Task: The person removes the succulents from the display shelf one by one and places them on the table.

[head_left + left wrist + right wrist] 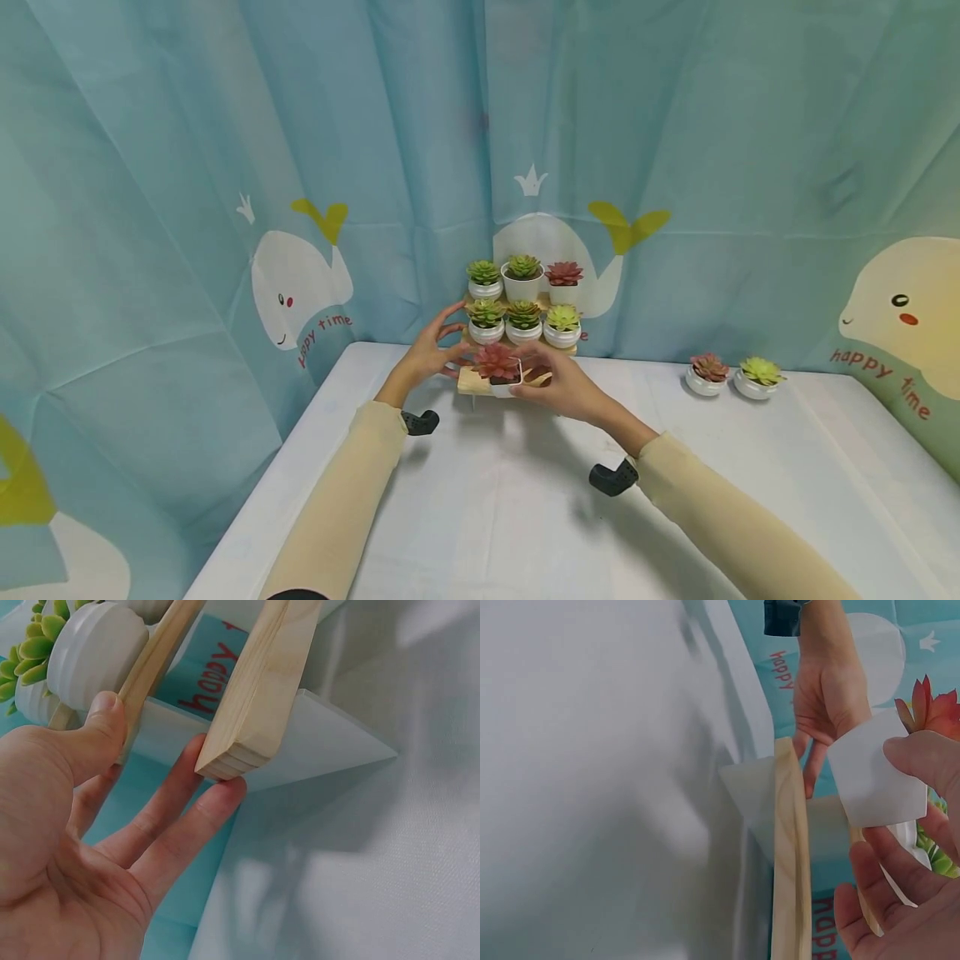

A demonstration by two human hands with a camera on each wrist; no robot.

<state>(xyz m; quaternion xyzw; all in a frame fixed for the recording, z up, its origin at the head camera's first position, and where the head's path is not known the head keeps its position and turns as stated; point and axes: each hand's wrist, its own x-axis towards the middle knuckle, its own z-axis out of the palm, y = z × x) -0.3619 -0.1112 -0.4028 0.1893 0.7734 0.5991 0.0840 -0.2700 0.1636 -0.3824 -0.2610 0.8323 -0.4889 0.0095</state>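
Note:
My right hand (568,387) pinches a white square pot with a red artificial succulent (497,361) in front of the stand's bottom board. In the right wrist view, thumb and fingers grip opposite sides of the white pot (877,769), close over the board. My left hand (423,354) holds the left end of the tiered wooden plant stand (472,382). The left wrist view shows its thumb on the middle board's end, with other fingertips touching the bottom board (259,690). Three succulents (523,313) in round pots line the middle tier; three more (522,279) line the top.
Two potted succulents, one red (707,377) and one yellow-green (759,380), sit at the table's back right. A blue curtain (420,150) printed with whales hangs right behind the white table (480,517).

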